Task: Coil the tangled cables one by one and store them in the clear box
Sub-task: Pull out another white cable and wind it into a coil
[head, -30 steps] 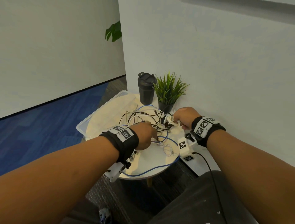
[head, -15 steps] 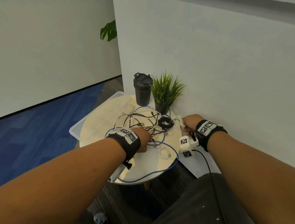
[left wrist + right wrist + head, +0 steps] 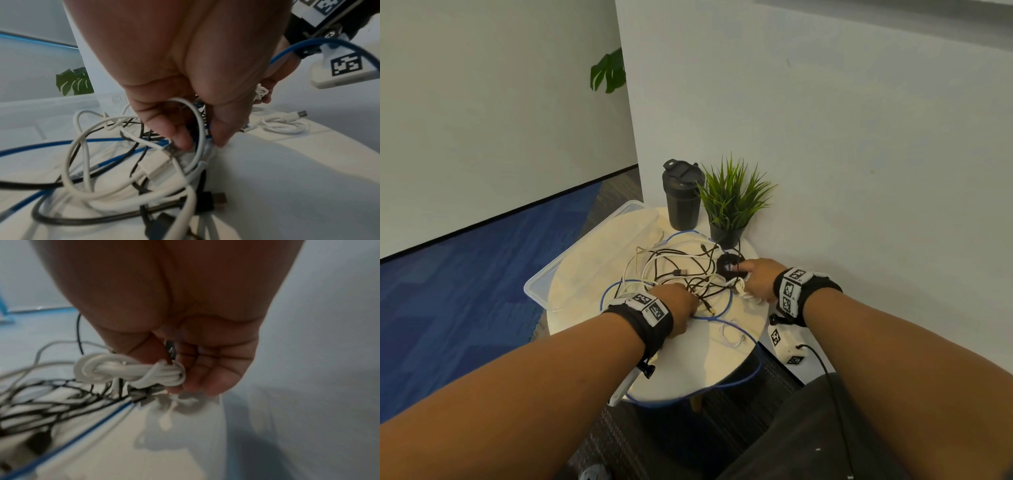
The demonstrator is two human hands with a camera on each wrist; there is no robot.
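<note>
Knotted white cable bundle [image 3: 131, 372]

Round white bench [image 3: 698, 370] stands against the wall. Tangle of black, white and blue cables [image 3: 681, 270] lies across its middle. Left hand [image 3: 678, 305] rests on the tangle's near edge. Right hand [image 3: 758, 277] holds a bundled white cable [image 3: 739, 286] beside a small black coil [image 3: 727, 263]. Clear box [image 3: 541, 291] sits at the bench's left edge. Black tumbler [image 3: 683, 195] and potted plant [image 3: 732, 202] stand at the rear.
</note>
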